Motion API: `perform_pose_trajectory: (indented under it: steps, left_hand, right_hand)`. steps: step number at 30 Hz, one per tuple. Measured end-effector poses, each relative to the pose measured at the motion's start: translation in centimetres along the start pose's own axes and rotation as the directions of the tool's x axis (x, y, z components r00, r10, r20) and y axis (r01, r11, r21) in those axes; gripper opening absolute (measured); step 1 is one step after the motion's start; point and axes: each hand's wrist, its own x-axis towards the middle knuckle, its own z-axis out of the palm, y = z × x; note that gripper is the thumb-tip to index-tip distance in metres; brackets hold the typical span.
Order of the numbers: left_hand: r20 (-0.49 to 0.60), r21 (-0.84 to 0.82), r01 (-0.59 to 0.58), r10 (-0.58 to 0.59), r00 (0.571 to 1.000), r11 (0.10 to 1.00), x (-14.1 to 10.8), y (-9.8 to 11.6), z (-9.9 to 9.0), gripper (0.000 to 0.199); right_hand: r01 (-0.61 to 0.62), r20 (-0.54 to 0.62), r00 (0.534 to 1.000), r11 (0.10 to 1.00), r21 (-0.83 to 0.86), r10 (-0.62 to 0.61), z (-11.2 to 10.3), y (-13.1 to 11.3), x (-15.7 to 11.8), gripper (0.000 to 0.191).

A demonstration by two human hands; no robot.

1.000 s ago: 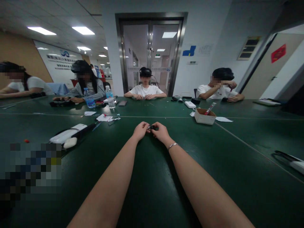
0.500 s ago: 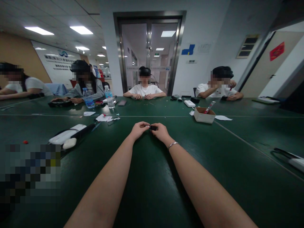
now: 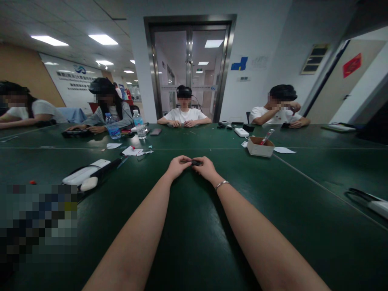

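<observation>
Both of my hands meet over the green table point(image 3: 194, 226), fingertips almost touching. A small black object point(image 3: 197, 162), too small to name, lies between them. My right hand point(image 3: 207, 167) is closed on it with thumb and fingers. From the other side, my left hand point(image 3: 177, 166) pinches at the object's left end; whether it grips the object itself or a tiny piece there, I cannot make out. A silvery bracelet point(image 3: 222, 185) circles my right wrist.
A small cardboard box point(image 3: 260, 149) holding a pen-like item stands ahead right. White devices with black cables point(image 3: 86, 173) lie on the left. Two water bottles point(image 3: 140, 127) and paper scraps point(image 3: 132, 151) are farther off. Several people sit around the table.
A whitish bit that showed between my left fingertips and the black object is no longer visible. My hands have hardly moved.
</observation>
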Motion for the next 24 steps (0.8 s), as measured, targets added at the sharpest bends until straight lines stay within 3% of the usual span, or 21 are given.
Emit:
perform_pose_trajectory:
  steps: [9,15,24]
  left_hand:
    - [-0.025,0.048,0.025,-0.024,0.999,0.999,-0.1,0.2,-0.1,0.018]
    - [-0.034,0.05,0.014,-0.012,0.999,0.999,-0.1,0.1,-0.2,0.02]
    - [-0.04,0.008,0.084,-0.084,0.996,0.996,-0.1,0.0,-0.2,0.02]
  right_hand:
    - [-0.203,0.132,0.978,0.866,0.457,0.16,-0.9,-0.2,0.2,0.027]
    - [-0.226,0.162,0.973,0.828,0.513,0.165,-1.2,-0.3,0.0,0.022]
    - [-0.209,0.164,0.976,0.814,0.542,0.141,-1.4,0.4,0.2,0.027]
